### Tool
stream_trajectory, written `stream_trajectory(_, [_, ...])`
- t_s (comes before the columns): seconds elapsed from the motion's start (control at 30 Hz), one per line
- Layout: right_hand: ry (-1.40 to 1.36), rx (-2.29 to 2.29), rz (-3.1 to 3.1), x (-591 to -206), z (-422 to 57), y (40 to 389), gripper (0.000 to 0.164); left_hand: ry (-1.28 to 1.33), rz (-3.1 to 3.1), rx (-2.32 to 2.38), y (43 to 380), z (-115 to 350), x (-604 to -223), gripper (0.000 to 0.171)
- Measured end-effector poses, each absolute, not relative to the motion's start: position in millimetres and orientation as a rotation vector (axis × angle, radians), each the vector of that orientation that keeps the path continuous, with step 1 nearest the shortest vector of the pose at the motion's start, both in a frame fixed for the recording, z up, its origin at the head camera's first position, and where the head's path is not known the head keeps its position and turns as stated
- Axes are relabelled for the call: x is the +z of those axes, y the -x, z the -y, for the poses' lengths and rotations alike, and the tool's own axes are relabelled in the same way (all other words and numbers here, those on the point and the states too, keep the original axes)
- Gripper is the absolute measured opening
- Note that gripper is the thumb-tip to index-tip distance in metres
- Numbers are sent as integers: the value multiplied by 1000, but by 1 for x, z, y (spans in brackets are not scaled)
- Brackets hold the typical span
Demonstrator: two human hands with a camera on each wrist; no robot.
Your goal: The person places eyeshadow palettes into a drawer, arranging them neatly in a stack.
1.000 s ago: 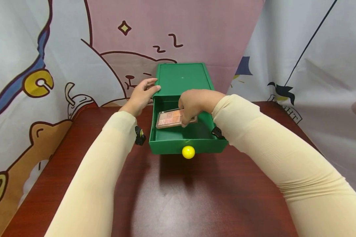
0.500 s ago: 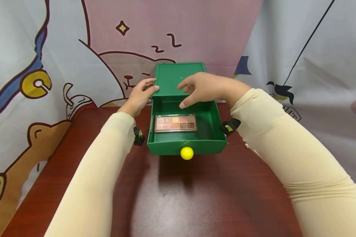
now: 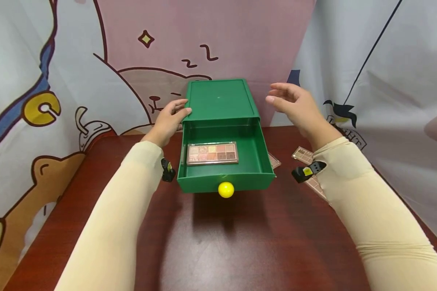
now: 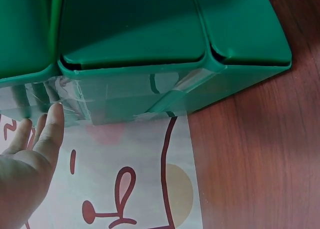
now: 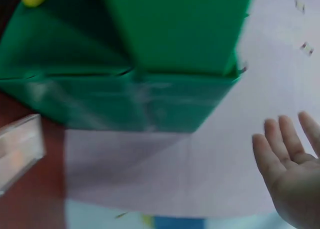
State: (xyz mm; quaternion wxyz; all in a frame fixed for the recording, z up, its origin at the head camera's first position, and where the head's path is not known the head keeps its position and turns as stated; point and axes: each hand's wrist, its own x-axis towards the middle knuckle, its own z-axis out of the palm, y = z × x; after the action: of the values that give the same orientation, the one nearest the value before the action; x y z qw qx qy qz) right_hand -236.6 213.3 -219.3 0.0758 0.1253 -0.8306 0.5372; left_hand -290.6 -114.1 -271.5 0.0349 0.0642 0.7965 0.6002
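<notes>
A green drawer box stands at the back of the table, its top drawer pulled out toward me by a yellow round knob. Inside, at the drawer's left, an eyeshadow palette lies flat under its clear lid. My left hand rests against the box's left side near the top edge; the left wrist view shows its straight fingers at the taped side wall. My right hand is in the air to the right of the box, fingers loosely bent and holding nothing.
More palettes lie on the table right of the box: one palette partly behind the drawer, another palette and a third palette partly covered by the right wrist camera and sleeve. A printed cloth hangs behind the reddish-brown table.
My right hand has let go of the palette in the drawer, lifted out and moved right, past the box. The palette now lies straight. My left hand has stayed at the box.
</notes>
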Motion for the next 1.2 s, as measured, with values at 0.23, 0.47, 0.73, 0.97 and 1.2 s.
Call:
stream_trajectory(0.23, [-152,1627,2473,-273,-231,247,60,-188,-2435,1858,290,114,-274,49])
stream_trajectory(0.47, [-69,1521,2578,-330,-239,254,72,-207,-2423,1876,290,113,-274,49])
stream_trajectory(0.73, [-13,1356,2692,-384,-245,260,77,-223,-2401,1902,290,112,-272,49])
stream_trajectory(0.97, [25,1150,2877,-409,-248,266,74,-216,-2408,1899,290,111,-272,49])
stream_trajectory(1.2, [109,937,3027,-421,-246,271,68,-191,-2420,1889,289,113,-273,49])
